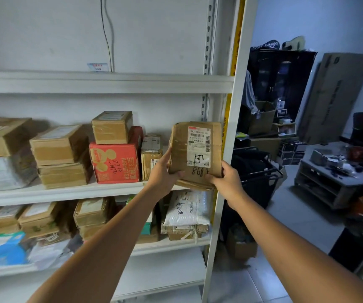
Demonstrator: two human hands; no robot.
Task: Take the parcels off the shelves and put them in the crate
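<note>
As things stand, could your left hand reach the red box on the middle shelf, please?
Probably yes: the red box faces out uncovered near the left hand, but that hand grips the brown parcel and must let go first.

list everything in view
shelving: 1, white, against wall
held parcel: 1, brown, white label, right end of middle shelf
red box: 1, red, middle shelf
small box: 1, brown, atop red box
other parcels: several, brown, middle and lower shelves
padded mailer: 1, white, lower shelf, right
blue box: 1, blue, lower shelf, left
black bin: 1, black, right of shelving
low table: 1, grey, far right
left hand: 1, grips held parcel
right hand: 1, grips held parcel
</note>
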